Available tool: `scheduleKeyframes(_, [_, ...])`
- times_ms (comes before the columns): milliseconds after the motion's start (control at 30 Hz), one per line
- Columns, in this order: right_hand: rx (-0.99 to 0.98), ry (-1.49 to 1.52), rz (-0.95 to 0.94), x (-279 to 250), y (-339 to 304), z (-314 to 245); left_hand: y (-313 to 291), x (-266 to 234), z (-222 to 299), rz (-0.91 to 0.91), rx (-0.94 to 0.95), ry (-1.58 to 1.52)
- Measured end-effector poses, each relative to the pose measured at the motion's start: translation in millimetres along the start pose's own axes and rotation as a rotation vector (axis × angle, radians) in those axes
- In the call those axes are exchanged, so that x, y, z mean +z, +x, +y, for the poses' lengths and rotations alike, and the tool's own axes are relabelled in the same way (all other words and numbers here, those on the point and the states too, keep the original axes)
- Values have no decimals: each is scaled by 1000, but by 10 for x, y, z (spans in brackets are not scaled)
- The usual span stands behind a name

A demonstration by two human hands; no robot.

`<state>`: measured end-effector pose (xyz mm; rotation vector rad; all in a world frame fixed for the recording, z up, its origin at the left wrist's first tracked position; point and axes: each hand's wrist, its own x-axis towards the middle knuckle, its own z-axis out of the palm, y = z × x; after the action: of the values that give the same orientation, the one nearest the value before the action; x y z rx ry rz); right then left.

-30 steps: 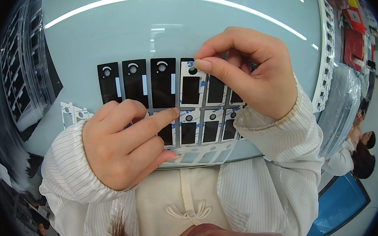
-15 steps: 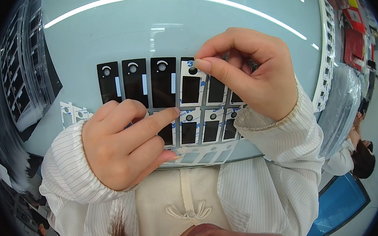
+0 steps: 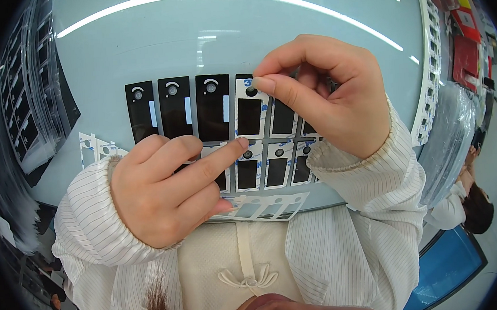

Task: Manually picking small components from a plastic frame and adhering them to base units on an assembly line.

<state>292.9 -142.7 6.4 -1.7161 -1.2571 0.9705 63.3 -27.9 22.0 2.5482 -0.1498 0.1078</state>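
Note:
My right hand [image 3: 333,94] pinches thumb and forefinger at the top right corner of a white adhesive frame [image 3: 242,88] with blue print. That frame lies on a small black panel [image 3: 250,118]. Its fingertips hide exactly what is gripped. My left hand [image 3: 167,189] has its forefinger stretched out, the tip at the panel's lower edge; the other fingers are loosely bent and hold nothing visible. To the left lie three bare black panels [image 3: 213,114], each with a round lens hole. A nearer row of framed panels [image 3: 248,175] is partly covered by my left hand.
A cut-out white liner sheet [image 3: 297,202] lies at the table's near edge, another [image 3: 88,149] at left. Bagged black panels [image 3: 40,94] stand far left. At right are a long white strip [image 3: 427,73], clear plastic bags [image 3: 446,141] and another person [image 3: 476,211].
My left forefinger has slid slightly right along the panel's lower edge. The panels have shifted a little to the left. My right hand keeps its pinch, moved very slightly left.

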Motion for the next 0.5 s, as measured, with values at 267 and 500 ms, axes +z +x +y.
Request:
scheduleKeyframes(267, [-88,-42,14,-5,-6,15,-3,24,-4,14,22,47])
scheduleKeyframes(500, [-135,-108,46,-4,-6,6,-10,28,0,25,21,48])
